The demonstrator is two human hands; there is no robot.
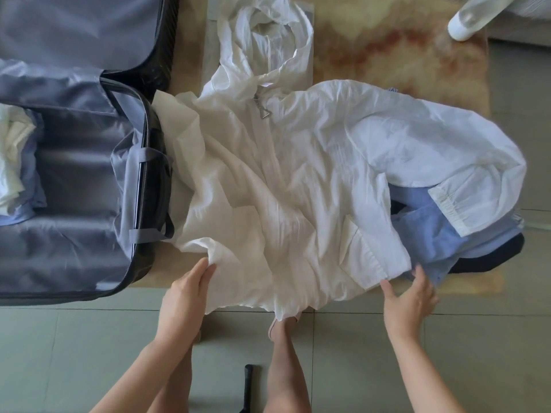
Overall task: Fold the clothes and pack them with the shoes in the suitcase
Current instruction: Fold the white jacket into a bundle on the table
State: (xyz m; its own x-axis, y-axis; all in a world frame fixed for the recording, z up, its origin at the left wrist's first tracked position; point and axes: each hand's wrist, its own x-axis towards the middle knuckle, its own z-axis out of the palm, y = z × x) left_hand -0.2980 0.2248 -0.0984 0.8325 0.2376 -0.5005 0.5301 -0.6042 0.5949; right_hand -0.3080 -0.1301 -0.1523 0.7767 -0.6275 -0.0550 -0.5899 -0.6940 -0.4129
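Grey-green floor tiles (357,353) lie open before the rug's (387,49) near edge, where the left hand (186,289) pinches the white hooded jacket's (298,180) left hem corner and the right hand (410,296) spreads wide at the right one. That jacket runs lengthwise up the rug, hood pointing away, left side against the open suitcase (74,248), right sleeve over a blue garment (429,231); a white shoe (465,23) sits far right.

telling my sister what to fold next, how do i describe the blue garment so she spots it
Find the white hooded jacket spread on the rug right of the open suitcase. Under its sleeve cuff, just past the right hand, lies the blue garment. It is pale blue, between the jacket above and a dark item below.
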